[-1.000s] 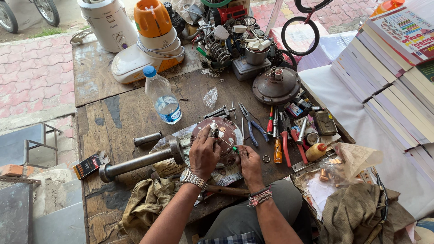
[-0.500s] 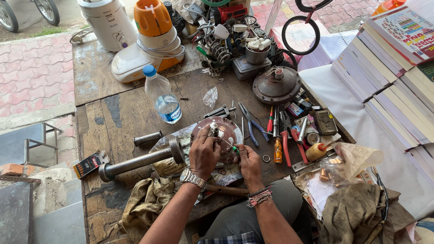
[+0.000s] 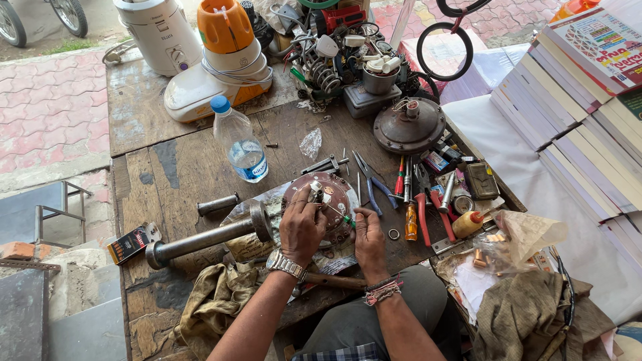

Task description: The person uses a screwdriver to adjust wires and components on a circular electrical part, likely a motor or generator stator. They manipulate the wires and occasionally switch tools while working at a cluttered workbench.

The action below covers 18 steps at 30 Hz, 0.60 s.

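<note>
A round brown metal motor plate lies on the worn wooden workbench in front of me. My left hand, with a metal wristwatch, rests on the plate's near left side, its fingers pinching a small silver part by the centre. My right hand, with a thread wristband, grips a thin green-handled screwdriver whose tip points into the plate.
A heavy steel pipe tool lies left of the plate, a water bottle behind it. Pliers and screwdrivers lie to the right, a second round housing further back. Mixer bases, wire clutter, rags and stacked books surround the bench.
</note>
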Motion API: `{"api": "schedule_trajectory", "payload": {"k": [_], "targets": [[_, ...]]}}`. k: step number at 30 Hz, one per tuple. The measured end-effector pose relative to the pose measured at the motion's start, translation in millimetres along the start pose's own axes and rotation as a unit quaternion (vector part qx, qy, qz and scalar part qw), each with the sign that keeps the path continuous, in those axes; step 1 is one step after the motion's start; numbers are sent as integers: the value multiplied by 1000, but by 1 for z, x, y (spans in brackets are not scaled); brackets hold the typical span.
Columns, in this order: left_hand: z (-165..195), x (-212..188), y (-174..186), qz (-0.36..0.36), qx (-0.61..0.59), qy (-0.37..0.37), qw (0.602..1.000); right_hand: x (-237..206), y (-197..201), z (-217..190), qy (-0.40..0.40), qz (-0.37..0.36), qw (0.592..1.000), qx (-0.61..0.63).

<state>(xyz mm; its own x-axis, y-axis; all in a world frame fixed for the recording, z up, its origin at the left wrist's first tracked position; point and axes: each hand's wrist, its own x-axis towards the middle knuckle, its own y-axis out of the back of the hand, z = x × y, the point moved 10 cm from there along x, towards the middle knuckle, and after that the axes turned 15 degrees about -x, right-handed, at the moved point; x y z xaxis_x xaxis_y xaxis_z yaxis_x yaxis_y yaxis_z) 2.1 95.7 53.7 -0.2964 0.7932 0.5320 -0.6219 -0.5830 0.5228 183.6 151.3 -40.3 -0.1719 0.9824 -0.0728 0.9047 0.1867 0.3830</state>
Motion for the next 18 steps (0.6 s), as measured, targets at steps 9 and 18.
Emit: {"api": "schedule_trajectory", "payload": {"k": [9, 18], "targets": [[5, 0, 4, 19, 9, -23, 1000, -1, -2, -5, 30, -29, 998, 43], [3, 0, 8, -2, -30, -68, 997, -1, 12, -1, -8, 5, 999, 33]]}}
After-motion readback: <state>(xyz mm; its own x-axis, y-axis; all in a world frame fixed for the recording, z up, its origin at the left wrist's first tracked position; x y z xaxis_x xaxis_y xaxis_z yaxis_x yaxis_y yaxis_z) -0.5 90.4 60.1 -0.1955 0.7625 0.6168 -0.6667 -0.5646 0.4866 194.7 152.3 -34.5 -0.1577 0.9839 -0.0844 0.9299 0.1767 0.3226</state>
